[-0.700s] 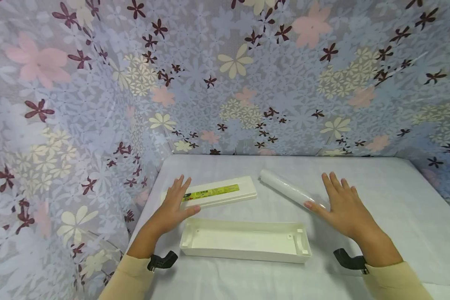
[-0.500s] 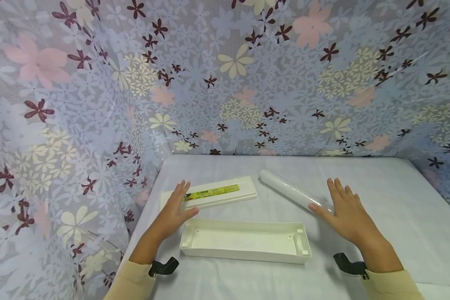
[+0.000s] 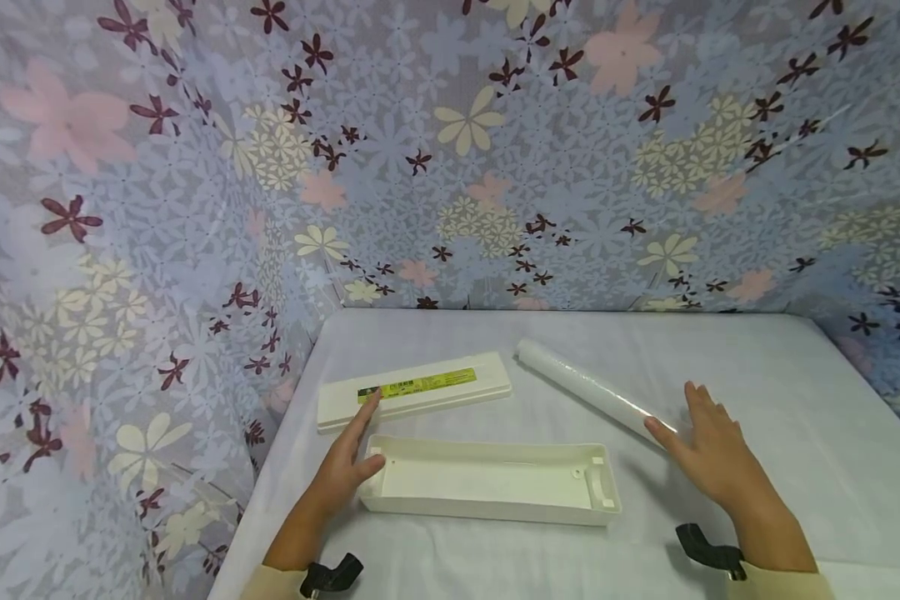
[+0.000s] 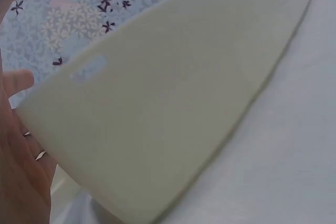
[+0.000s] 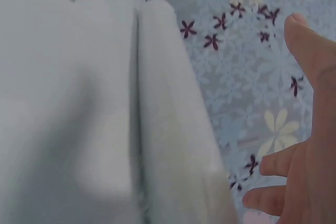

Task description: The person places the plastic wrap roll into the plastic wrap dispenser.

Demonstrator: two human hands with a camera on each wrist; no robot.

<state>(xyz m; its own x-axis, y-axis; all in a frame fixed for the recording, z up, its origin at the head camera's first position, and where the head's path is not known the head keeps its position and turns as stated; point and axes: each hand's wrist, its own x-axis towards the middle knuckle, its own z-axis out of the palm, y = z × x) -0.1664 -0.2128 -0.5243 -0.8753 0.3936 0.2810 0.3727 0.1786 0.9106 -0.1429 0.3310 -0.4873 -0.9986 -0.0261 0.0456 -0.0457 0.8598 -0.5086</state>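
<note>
While the left hand [image 3: 342, 468] is spread by the cream plastic box [image 3: 487, 509] and the right hand [image 3: 722, 457] by the film roll [image 3: 587, 387], both things on the table [image 3: 795, 392] seem light, the box stiff, best gripped at its ends, the roll slippery

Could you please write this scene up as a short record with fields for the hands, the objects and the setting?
left hand: open, at the left end of the tray, contact unclear
right hand: open, by the near end of the roll, not gripping it
tray: cream, long, open side up
lid-like piece: white, behind the tray, with a yellow-green label
roll: white, lying diagonally
surface: white cloth
backdrop: floral fabric
</note>
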